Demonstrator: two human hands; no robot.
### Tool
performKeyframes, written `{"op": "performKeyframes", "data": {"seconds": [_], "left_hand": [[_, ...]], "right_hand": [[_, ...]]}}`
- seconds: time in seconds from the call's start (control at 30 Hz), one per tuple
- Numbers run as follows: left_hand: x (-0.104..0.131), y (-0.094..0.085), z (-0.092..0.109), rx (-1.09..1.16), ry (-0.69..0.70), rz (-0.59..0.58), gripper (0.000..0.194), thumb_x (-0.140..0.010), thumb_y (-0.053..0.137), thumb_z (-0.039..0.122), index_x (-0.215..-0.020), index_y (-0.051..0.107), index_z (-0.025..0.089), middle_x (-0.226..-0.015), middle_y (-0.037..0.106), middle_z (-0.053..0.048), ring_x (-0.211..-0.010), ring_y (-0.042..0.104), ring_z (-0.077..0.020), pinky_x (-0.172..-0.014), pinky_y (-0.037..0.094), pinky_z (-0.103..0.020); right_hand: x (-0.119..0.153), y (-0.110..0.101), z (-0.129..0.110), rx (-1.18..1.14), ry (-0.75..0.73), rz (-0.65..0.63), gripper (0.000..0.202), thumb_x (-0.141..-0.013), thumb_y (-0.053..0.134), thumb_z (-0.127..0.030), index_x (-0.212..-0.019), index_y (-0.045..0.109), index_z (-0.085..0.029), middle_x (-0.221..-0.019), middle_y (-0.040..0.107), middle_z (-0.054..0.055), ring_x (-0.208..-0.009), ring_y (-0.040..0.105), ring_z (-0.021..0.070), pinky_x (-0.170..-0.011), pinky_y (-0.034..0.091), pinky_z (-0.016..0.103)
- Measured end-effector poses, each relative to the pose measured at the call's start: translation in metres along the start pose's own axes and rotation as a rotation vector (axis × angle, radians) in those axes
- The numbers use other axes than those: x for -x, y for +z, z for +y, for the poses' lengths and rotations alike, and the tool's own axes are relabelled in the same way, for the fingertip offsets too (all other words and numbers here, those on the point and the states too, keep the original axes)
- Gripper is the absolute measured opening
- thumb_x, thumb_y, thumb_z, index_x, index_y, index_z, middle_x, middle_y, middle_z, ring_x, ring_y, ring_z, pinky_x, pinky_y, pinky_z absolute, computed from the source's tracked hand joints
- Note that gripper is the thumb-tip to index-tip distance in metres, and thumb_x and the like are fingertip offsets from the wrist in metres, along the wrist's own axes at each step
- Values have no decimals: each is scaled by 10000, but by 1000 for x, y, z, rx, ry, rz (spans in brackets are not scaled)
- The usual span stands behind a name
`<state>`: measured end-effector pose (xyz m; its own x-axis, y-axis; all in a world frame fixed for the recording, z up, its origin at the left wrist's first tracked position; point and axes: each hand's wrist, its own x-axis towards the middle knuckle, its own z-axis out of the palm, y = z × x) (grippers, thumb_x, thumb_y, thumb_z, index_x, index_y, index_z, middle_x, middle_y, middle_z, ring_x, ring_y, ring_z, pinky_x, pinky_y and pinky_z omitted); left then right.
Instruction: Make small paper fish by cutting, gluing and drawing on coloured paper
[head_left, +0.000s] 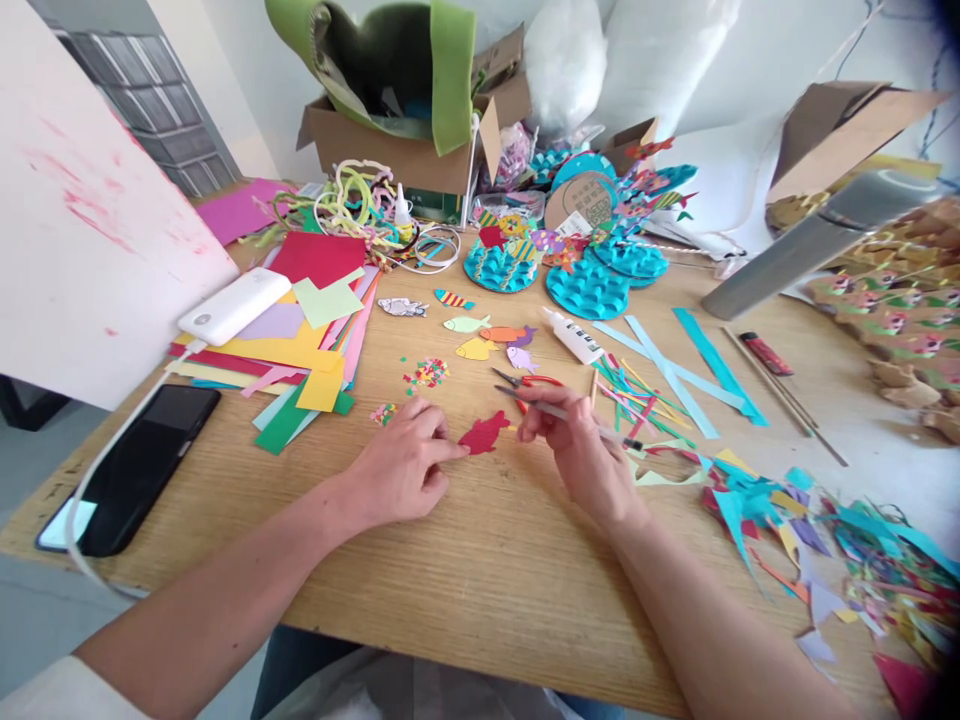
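A red paper fish (484, 433) lies flat on the wooden table between my hands. My left hand (409, 462) rests beside it, the index finger stretched out with its tip on the fish's edge and the other fingers loosely bent. My right hand (581, 445) is closed around a slim pen (546, 408), held slanting just right of the fish. Red-handled scissors (536, 381) lie beyond the pen, partly hidden by it. Small piles of coloured paper bits (427, 374) sit past my left hand. Several cut paper fish (466, 324) lie farther back.
A white glue bottle (574, 337) and thin paper strips (652, 395) lie beyond my right hand. Paper scraps (802, 530) cover the right side, near a grey bottle (810, 245). Coloured sheets (322, 255), a power bank (236, 303) and a phone (146, 465) are left.
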<state>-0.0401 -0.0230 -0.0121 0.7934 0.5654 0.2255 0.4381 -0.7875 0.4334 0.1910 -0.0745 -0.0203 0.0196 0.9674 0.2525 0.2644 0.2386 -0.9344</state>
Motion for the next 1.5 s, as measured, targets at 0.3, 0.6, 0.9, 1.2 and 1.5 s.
{"op": "performKeyframes", "data": {"seconds": [0.3, 0.6, 0.9, 1.2, 1.5], "left_hand": [[0, 1, 0, -16, 27, -17, 424, -742, 530, 20, -1080, 743, 162, -942, 590, -93, -992, 474, -248, -879, 483, -412], [-1, 0, -2, -15, 15, -57, 441, -759, 510, 0, -1094, 744, 168, -935, 585, -84, -996, 466, -239, -906, 468, -408], [-1, -2, -2, -19, 17, -62, 462, -755, 506, -19, -1096, 741, 184, -933, 587, -77, -998, 476, -231, -910, 467, -403], [-1, 0, -4, -9, 31, -35, 430, -745, 522, -24, -1053, 755, 163, -934, 591, -85, -1006, 478, -231, -910, 476, -396], [-1, -1, -2, -26, 23, -57, 429, -754, 528, -18, -1070, 748, 172, -973, 611, -81, -1040, 481, -231, -929, 479, -399]], "right_hand": [[-2, 10, 11, -469, 355, 1, 217, -788, 735, -367, -871, 649, -186, -588, 583, -45, -467, 555, 115, -465, 506, 253], [-3, 15, 1, -327, 382, 92, 339, -735, 773, -452, -732, 558, -190, -546, 588, -39, -396, 553, 111, -401, 499, 240], [-6, 18, -1, -289, 403, 95, 440, -679, 796, -547, -731, 529, -201, -531, 614, -29, -396, 593, 130, -407, 493, 239], [-6, 19, -2, -301, 398, 112, 454, -672, 802, -555, -727, 532, -194, -552, 639, -17, -395, 600, 130, -405, 498, 241], [-7, 20, -2, -291, 400, 135, 456, -664, 802, -552, -720, 521, -197, -557, 639, -21, -395, 601, 125, -389, 501, 230]]}}
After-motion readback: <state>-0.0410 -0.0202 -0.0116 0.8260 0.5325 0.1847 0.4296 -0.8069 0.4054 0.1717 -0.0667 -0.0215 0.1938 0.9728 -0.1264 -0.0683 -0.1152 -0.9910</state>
